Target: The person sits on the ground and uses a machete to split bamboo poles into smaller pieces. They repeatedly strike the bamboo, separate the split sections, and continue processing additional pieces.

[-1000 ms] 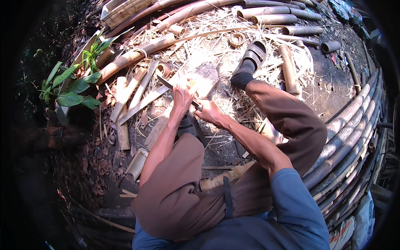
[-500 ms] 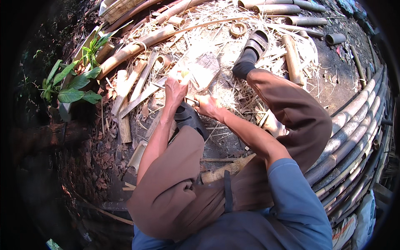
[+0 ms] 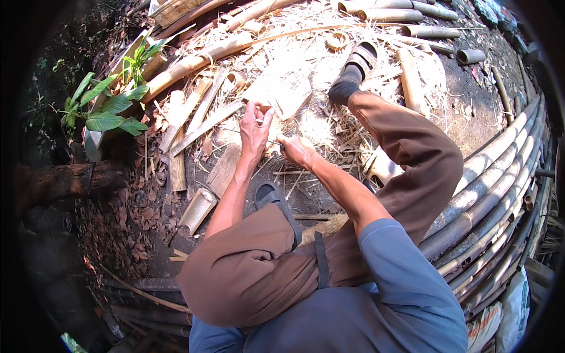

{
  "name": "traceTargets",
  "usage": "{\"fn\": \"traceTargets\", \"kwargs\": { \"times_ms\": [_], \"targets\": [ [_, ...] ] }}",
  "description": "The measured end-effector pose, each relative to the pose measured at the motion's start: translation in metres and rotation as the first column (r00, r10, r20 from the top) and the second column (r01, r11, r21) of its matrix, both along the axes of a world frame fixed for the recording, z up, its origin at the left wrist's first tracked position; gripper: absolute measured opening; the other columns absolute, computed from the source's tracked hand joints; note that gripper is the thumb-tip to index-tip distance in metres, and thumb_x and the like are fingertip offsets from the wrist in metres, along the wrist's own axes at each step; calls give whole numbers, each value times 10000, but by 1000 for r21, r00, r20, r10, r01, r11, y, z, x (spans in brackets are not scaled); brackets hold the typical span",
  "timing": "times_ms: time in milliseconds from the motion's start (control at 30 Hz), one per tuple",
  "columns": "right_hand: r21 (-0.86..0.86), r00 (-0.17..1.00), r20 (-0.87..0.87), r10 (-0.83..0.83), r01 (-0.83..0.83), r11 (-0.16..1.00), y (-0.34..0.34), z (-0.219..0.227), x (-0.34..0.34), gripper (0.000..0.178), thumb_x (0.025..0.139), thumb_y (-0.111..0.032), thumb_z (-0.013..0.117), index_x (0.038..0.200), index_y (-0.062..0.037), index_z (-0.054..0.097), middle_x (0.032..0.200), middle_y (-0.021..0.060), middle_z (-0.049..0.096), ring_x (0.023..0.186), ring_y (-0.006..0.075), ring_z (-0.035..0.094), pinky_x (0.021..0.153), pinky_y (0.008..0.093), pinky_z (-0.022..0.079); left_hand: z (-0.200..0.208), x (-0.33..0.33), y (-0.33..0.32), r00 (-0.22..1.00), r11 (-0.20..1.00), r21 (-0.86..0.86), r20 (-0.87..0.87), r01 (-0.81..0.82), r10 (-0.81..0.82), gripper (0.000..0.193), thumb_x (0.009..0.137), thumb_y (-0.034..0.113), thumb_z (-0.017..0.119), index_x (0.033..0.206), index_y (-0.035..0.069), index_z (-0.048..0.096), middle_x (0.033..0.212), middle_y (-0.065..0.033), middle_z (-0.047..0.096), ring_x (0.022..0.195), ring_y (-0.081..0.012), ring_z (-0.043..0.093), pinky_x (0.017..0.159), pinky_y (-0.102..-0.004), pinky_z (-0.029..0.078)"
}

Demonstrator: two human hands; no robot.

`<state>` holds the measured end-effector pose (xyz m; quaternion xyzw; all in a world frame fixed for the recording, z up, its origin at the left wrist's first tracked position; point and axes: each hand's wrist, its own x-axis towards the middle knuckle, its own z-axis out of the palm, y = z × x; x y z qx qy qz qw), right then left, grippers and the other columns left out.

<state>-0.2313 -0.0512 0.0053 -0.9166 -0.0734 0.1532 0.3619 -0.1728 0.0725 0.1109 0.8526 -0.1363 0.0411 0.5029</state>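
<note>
My left hand (image 3: 255,132) is closed, with fingers and thumb pinched round a small piece of bamboo (image 3: 266,109) that is mostly hidden in the grip. To its right, my right hand (image 3: 297,150) wraps round the dark handle of what looks like a thin-bladed knife (image 3: 273,142). The narrow blade runs leftward, passing behind my left hand. Just beyond both hands lies a pale flat block (image 3: 294,103), washed out by sunlight, among bamboo shavings (image 3: 329,126).
Split bamboo strips (image 3: 206,126) and a short bamboo half (image 3: 198,210) lie at left, near a leafy plant (image 3: 106,117). Long bamboo poles (image 3: 471,200) are stacked at right. Cut bamboo tubes (image 3: 388,15) lie at the far side. A sandal (image 3: 361,57) is on my outstretched foot.
My left hand has come slightly nearer and to the right, and the thin blade now shows beside it. My left foot has drawn back towards me.
</note>
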Motion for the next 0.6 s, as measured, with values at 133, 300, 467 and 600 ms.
{"fn": "traceTargets", "kwargs": {
  "times_ms": [133,300,467,600],
  "targets": [
    [33,997,32,-68,66,997,23,28,-11,287,851,-165,619,1095,-15,598,891,280,667,845,440,668,716,506,551,11,-1,40,997,997,-62,60,46,-42,238,875,48,678,1080,60,558,664,37,392,607,-75,396,549,-248,363],
    [143,977,44,-210,201,969,62,31,-12,266,830,-204,634,995,-3,580,761,261,654,718,445,652,655,516,523,-3,-4,80,994,995,68,80,69,-74,304,868,106,706,1137,105,565,696,13,493,666,-121,472,746,-315,383],
    [8,982,-79,-173,174,985,45,-29,-33,283,849,-219,665,993,1,561,853,257,653,768,426,664,649,519,534,-10,-48,94,934,963,255,356,-85,-12,343,818,203,765,1107,165,583,801,23,525,851,-155,477,871,-363,294],
    [95,983,-181,-21,39,995,51,-43,-15,432,807,-307,705,1148,-62,603,1017,261,680,959,451,659,792,511,544,-34,-26,129,988,996,89,148,32,-45,326,911,193,678,1199,198,527,1151,-48,525,866,-205,522,941,-492,411]
  ]
}}
